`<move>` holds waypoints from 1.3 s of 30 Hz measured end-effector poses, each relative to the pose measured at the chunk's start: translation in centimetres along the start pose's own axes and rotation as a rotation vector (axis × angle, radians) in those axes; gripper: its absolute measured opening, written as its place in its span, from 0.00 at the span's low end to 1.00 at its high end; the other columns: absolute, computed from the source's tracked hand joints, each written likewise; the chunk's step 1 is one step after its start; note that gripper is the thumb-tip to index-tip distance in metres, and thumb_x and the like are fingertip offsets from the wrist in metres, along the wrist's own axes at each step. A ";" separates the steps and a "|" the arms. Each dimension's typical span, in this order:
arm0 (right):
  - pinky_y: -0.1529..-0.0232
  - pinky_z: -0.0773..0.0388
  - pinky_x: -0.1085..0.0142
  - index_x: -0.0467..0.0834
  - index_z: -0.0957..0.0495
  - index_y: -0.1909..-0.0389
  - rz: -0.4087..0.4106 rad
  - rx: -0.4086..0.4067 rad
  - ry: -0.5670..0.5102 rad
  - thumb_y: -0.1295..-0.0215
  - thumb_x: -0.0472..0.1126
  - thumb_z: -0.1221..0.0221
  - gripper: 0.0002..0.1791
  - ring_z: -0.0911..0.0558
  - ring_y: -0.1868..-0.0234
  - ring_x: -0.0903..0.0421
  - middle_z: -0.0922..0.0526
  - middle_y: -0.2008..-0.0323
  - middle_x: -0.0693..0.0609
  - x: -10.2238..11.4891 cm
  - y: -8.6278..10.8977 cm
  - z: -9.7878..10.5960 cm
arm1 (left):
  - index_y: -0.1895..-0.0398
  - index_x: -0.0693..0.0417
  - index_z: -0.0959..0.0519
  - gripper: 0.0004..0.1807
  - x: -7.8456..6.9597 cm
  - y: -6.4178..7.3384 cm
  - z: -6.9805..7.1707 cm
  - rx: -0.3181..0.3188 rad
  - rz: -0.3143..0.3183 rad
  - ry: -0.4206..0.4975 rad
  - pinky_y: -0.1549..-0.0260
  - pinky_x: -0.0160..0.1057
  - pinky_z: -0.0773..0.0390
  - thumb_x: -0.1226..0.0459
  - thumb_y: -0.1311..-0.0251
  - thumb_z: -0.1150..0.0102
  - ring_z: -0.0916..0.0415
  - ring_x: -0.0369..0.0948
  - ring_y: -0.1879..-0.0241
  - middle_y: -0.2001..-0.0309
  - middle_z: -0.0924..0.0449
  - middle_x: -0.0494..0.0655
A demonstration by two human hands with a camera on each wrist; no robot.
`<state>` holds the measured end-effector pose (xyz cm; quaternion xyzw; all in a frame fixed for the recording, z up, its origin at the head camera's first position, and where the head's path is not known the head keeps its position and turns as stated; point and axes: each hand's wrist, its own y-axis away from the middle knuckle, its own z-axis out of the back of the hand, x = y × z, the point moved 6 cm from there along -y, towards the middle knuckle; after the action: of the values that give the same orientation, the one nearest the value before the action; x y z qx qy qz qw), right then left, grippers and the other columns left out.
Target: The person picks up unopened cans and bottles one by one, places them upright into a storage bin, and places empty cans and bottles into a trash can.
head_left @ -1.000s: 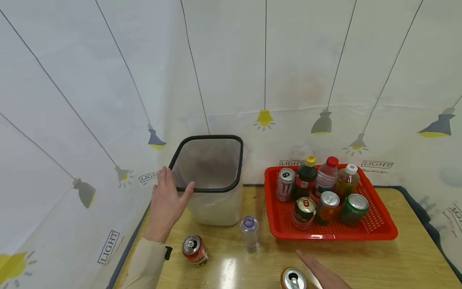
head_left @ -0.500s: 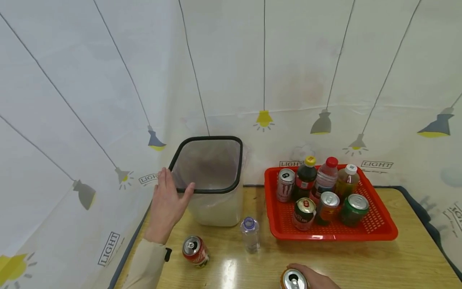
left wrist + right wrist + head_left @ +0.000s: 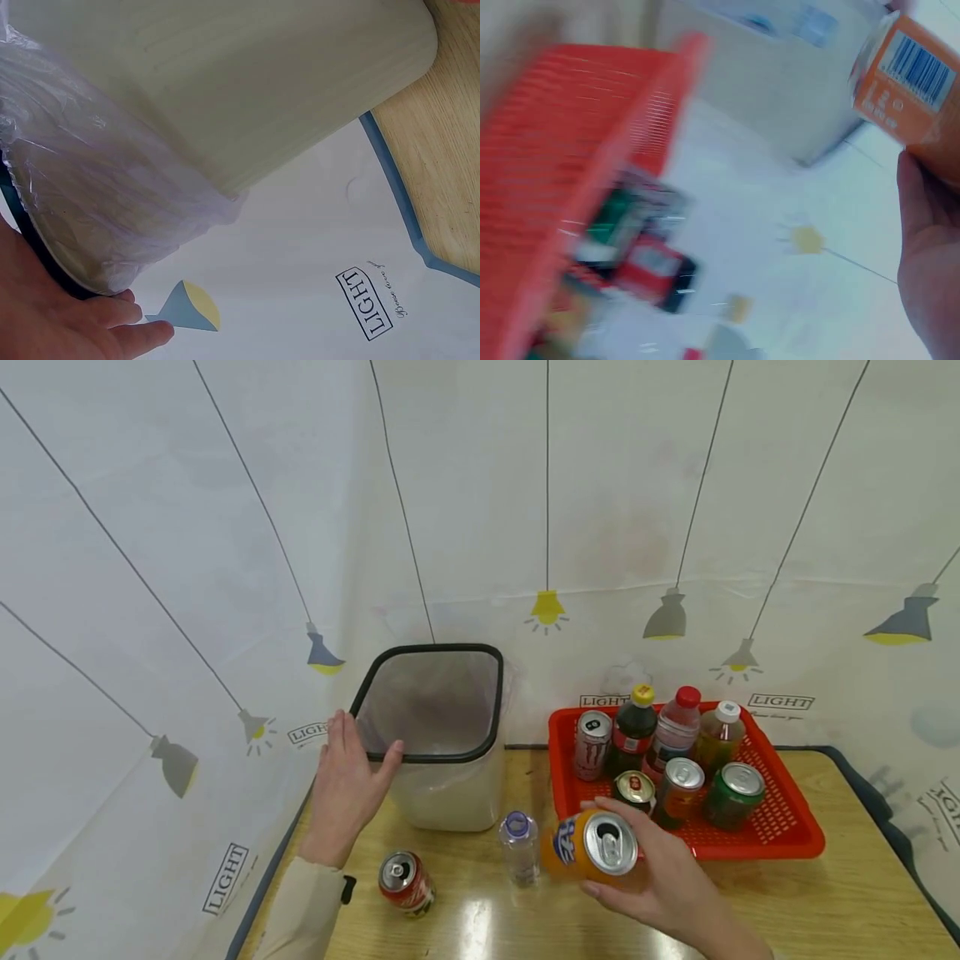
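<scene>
My right hand (image 3: 663,877) grips an orange Fanta can (image 3: 592,847), held tilted in front of the red basket with its opened top toward me. In the right wrist view the can (image 3: 919,82) shows its barcode between thumb and fingers. My left hand (image 3: 348,785) rests with straight fingers on the black rim of a pale trash bin (image 3: 442,793) lined with a clear plastic bag. In the left wrist view its fingers (image 3: 120,315) lie at the rim beside the bag (image 3: 135,180). A clear bottle without a cap (image 3: 520,852) stands just left of the can.
An opened red soda can (image 3: 405,881) stands on the wooden table (image 3: 442,935) near my left sleeve. The red basket (image 3: 795,835) on the right holds several drink cans and bottles. A white printed curtain (image 3: 600,510) hangs behind.
My right hand has come in to the orange can, gripped it, and lifted it up and forward off the table, tilting it. My left hand has stayed on the bin's rim.
</scene>
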<state>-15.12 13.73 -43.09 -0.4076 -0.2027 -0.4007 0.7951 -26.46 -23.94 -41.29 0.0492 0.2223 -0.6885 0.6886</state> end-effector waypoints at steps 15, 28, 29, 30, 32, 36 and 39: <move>0.46 0.17 0.54 0.39 0.38 0.27 0.177 -0.259 -0.151 0.43 0.42 0.23 0.46 0.17 0.44 0.50 0.22 0.38 0.43 6.0 -15.0 -2.6 | 0.21 0.77 0.54 0.54 0.3 -0.1 -0.4 -0.011 -0.010 0.005 0.28 0.65 0.45 0.39 0.27 0.50 0.50 0.68 0.24 0.21 0.56 0.74; 0.32 0.27 0.53 0.35 0.40 0.25 0.037 -0.046 -0.027 0.38 0.51 0.26 0.48 0.22 0.35 0.48 0.27 0.32 0.41 3.6 -20.6 -8.2 | 0.23 0.79 0.52 0.54 -0.4 -0.3 -0.1 -0.037 -0.026 -0.024 0.30 0.67 0.42 0.41 0.28 0.47 0.45 0.73 0.28 0.23 0.53 0.75; 0.32 0.28 0.53 0.35 0.40 0.25 0.014 -0.016 -0.018 0.37 0.51 0.27 0.48 0.23 0.34 0.47 0.28 0.31 0.41 3.2 -20.6 -8.7 | 0.23 0.79 0.52 0.54 -0.3 -0.3 -0.1 -0.041 -0.025 -0.024 0.31 0.67 0.41 0.41 0.28 0.47 0.44 0.73 0.29 0.23 0.53 0.75; 0.32 0.28 0.53 0.35 0.40 0.25 -0.008 0.010 -0.014 0.37 0.51 0.27 0.48 0.24 0.33 0.47 0.28 0.31 0.41 2.9 -20.5 -9.1 | 0.23 0.78 0.52 0.54 -0.3 -0.3 0.0 -0.043 -0.026 -0.023 0.31 0.67 0.41 0.41 0.28 0.47 0.44 0.73 0.29 0.23 0.53 0.75; 0.31 0.29 0.52 0.35 0.40 0.24 -0.041 0.044 -0.017 0.37 0.51 0.27 0.48 0.25 0.32 0.46 0.29 0.30 0.40 2.4 -20.4 -9.8 | 0.23 0.78 0.51 0.54 -0.2 -0.3 0.1 -0.054 -0.030 -0.023 0.32 0.68 0.40 0.41 0.29 0.47 0.43 0.74 0.30 0.23 0.52 0.75; 0.31 0.29 0.52 0.35 0.40 0.24 -0.064 0.079 -0.001 0.38 0.51 0.26 0.49 0.25 0.32 0.46 0.29 0.29 0.40 2.0 -20.3 -10.5 | 0.23 0.78 0.51 0.54 -0.1 -0.2 0.2 -0.068 -0.033 -0.025 0.34 0.69 0.37 0.41 0.29 0.47 0.41 0.76 0.32 0.23 0.51 0.75; 0.32 0.28 0.52 0.36 0.42 0.23 -0.089 0.112 0.024 0.39 0.54 0.26 0.52 0.25 0.32 0.46 0.28 0.30 0.40 1.8 -20.3 -10.7 | 0.23 0.78 0.50 0.54 -0.2 -0.3 0.2 -0.065 -0.033 -0.017 0.34 0.69 0.37 0.41 0.29 0.46 0.40 0.75 0.32 0.24 0.50 0.75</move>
<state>-30.35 -2.88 -38.33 -0.3482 -0.2330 -0.4288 0.8003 -26.73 -23.85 -40.98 0.0173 0.2394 -0.6926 0.6802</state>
